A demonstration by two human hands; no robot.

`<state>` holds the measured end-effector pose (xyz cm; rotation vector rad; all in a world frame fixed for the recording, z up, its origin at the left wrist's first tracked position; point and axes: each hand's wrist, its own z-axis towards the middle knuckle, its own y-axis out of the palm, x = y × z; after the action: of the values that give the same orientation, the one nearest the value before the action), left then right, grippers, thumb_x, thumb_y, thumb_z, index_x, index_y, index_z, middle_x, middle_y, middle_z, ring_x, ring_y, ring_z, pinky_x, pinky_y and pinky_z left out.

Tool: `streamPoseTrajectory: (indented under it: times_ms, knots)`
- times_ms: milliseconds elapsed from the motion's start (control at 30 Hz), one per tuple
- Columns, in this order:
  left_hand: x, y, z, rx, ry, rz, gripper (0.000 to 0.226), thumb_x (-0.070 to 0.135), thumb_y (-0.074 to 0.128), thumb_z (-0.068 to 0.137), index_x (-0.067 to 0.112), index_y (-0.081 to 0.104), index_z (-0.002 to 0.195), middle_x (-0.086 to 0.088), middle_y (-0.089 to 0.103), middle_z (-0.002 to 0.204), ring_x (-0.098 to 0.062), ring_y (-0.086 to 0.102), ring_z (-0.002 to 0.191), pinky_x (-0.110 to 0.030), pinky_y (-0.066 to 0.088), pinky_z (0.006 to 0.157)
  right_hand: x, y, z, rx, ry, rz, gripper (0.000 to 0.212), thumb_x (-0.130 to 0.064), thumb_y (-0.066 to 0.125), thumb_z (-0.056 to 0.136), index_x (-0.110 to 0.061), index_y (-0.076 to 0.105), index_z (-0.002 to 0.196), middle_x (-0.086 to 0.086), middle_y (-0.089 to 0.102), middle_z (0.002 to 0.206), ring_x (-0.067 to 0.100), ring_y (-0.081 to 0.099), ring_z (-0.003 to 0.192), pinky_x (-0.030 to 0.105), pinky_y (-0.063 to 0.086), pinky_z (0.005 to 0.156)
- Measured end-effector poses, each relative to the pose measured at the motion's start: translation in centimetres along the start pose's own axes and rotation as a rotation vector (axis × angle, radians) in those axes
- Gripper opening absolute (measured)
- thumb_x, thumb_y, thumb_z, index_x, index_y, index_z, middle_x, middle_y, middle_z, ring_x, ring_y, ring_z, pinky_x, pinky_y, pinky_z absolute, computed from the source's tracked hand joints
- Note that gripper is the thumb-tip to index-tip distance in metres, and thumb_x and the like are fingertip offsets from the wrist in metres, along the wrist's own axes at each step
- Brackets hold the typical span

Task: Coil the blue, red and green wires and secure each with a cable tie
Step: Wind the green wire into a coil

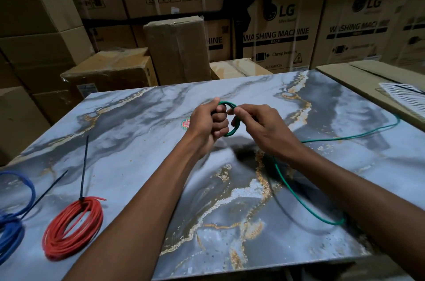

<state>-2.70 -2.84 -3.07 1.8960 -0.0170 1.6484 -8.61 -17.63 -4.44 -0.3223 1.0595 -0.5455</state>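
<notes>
One view only, from a camera worn on the person's head. It looks forward and steeply down over the table [138, 119], whose marbled top fills the lower two thirds of the frame. Both forearms enter from the bottom edge and meet at frame centre, where the left hand [208, 123] and right hand [259, 127] sit close to the lens. The wide angle bows the table's edges. Across the upper third, farther off, stand stacked boxes [276, 34]. No second view exists to share any part.
</notes>
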Motion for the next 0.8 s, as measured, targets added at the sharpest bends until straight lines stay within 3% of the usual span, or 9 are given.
streamPoseTrajectory:
  times_ms: [67,167,300,367,500,667,733,800]
  knots:
    - [0.2,0.1,-0.1,-0.053,-0.048,-0.056,0.04,0.028,0.032,0.108,0.017,0.038,0.07,0.009,0.019,0.047,-0.006,0.015,0.037,-0.022,0.015,0.043,0.0,-0.2,0.3,0.033,0.011,-0.032,0.032,-0.028,0.047,0.109,-0.017,0.074,0.093,-0.027,0.054,0.05,0.005,0.037,0.045,0.021,0.027,0.048]
    - [0.4,0.4,-0.3,-0.141,-0.092,-0.109,0.039,0.028,0.03,0.108,0.014,0.043,0.074,0.008,0.021,0.047,-0.006,0.018,0.038,-0.022,0.023,0.044,0.1,-0.7,0.9,0.082,0.054,-0.053,0.037,-0.03,0.05,0.107,-0.026,0.068,0.075,-0.022,0.053,0.048,0.004,0.04,0.045,0.022,0.03,0.05]
    - [0.2,0.3,-0.2,-0.183,-0.112,-0.139,0.04,0.03,0.028,0.109,0.015,0.042,0.074,0.008,0.022,0.049,-0.006,0.02,0.039,-0.021,0.03,0.045,0.6,-0.9,1.2,0.068,0.115,0.02,0.034,-0.034,0.053,0.105,-0.02,0.075,0.083,-0.018,0.052,0.046,0.003,0.037,0.043,0.027,0.03,0.052]
    - [0.2,0.1,0.0,-0.147,-0.108,-0.12,0.04,0.03,0.028,0.109,0.016,0.04,0.073,0.008,0.022,0.049,-0.006,0.019,0.038,-0.021,0.029,0.044,0.8,-1.1,1.2,0.031,0.118,0.055,0.031,-0.038,0.057,0.103,-0.018,0.078,0.091,-0.018,0.055,0.049,0.002,0.037,0.045,0.025,0.03,0.052]
    - [0.3,-0.5,0.3,-0.039,-0.111,-0.107,0.039,0.03,0.028,0.11,0.017,0.038,0.074,0.009,0.021,0.046,-0.005,0.017,0.035,-0.02,0.021,0.04,1.2,-2.3,1.5,0.022,0.172,0.194,0.022,-0.033,0.072,0.093,-0.016,0.08,0.105,-0.001,0.069,0.074,-0.001,0.044,0.045,0.014,0.033,0.045]
    - [1.6,-2.3,0.7,0.052,-0.069,-0.289,0.04,0.024,0.029,0.108,0.017,0.041,0.071,0.009,0.02,0.045,-0.006,0.016,0.033,-0.02,0.015,0.036,2.0,-6.6,2.0,-0.072,0.213,0.19,0.019,-0.026,0.078,0.088,-0.016,0.08,0.104,0.009,0.073,0.082,0.002,0.043,0.05,0.02,0.034,0.051]
    - [2.1,-3.4,1.0,0.103,-0.028,-0.409,0.039,0.019,0.029,0.106,0.017,0.042,0.07,0.009,0.021,0.042,-0.005,0.017,0.031,-0.019,0.015,0.036,2.4,-7.9,1.8,-0.045,0.232,0.194,0.022,-0.025,0.077,0.087,-0.017,0.079,0.108,0.006,0.075,0.084,0.002,0.052,0.053,0.022,0.038,0.055]
    - [2.2,-4.2,1.3,0.164,-0.009,-0.484,0.037,0.016,0.031,0.105,0.016,0.043,0.07,0.008,0.022,0.041,-0.006,0.018,0.03,-0.019,0.017,0.034,2.6,-7.9,1.6,0.022,0.158,0.068,0.023,-0.023,0.077,0.089,-0.02,0.078,0.112,0.0,0.078,0.092,0.003,0.068,0.068,0.02,0.048,0.062]
